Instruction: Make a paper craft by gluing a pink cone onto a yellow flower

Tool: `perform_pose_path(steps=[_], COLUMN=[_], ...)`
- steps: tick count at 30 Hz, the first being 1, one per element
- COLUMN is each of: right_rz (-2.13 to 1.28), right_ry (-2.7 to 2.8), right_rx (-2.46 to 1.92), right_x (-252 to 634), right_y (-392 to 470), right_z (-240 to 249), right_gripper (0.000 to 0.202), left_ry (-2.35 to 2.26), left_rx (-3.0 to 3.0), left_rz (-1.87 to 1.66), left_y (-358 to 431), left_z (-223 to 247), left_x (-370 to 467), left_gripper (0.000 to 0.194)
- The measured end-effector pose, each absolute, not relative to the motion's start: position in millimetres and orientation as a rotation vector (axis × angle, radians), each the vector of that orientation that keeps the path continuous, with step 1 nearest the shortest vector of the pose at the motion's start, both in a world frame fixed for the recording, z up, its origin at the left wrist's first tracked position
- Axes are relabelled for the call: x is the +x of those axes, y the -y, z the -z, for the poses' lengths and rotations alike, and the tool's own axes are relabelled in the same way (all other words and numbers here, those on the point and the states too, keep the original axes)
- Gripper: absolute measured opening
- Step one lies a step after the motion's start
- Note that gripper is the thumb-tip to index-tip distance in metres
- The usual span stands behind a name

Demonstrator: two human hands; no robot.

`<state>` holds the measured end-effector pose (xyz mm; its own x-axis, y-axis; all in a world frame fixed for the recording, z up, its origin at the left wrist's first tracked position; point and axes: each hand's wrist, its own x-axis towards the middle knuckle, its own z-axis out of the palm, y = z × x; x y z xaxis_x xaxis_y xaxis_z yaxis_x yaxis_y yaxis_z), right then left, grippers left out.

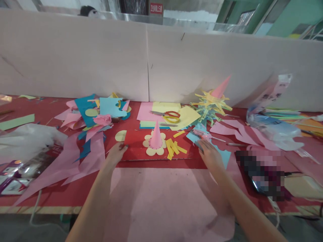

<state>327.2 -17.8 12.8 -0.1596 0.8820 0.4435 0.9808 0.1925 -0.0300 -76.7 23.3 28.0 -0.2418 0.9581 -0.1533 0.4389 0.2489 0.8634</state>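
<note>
Head: pink cone (pixel 156 137) upright on yellow paper flower (pixel 150 152), between hands, left nearer | red board (pixel 135 144) beneath, running left-right | left hand (pixel 116 153) curled at its left end; right hand (pixel 209 153) half-open by blue paper (pixel 223 155), grips unclear

On the surface (pixel 161 164), a panel (pixel 136 148) lies at centre, bearing an upright cone (pixel 156 136) on a paper flower (pixel 151 152), with paper strips (pixel 174 148) just to their right. Behind the panel, scissors (pixel 169 115) lie on paper sheets (pixel 145 109); right of these stands a fringed piece (pixel 209 104). Paper scraps (pixel 91 151) lie left, plastic packaging (pixel 280 131) far right. A partition (pixel 101 60) stands behind everything on the surface.
</note>
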Motion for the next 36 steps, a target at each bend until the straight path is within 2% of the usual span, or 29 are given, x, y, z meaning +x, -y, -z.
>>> perform_pose_path(steps=[11, 18, 24, 29, 36], right_rz=[0.437, 0.504, 0.623, 0.573, 0.589], right_ry=[1.730, 1.812, 1.814, 1.813, 1.956], right_rx=[-2.285, -2.035, -2.126, -2.267, -2.130], right_x=[331, 331, 330, 328, 337], right_y=[11, 13, 6, 2, 4], right_z=[-23, -20, -25, -19, -4], right_gripper=[0.033, 0.030, 0.048, 0.044, 0.037], left_ry=[-1.785, -1.748, -1.811, -1.712, -1.688], left_rx=[1.281, 1.250, 1.231, 1.214, 1.272], left_rz=[-0.904, -0.952, -0.945, -1.003, -0.998], left_y=[-30, -27, -28, -27, -26], left_z=[-23, -24, -23, -23, -17], left_x=[-86, -85, -84, -83, -84], left_gripper=[0.022, 0.023, 0.022, 0.021, 0.023])
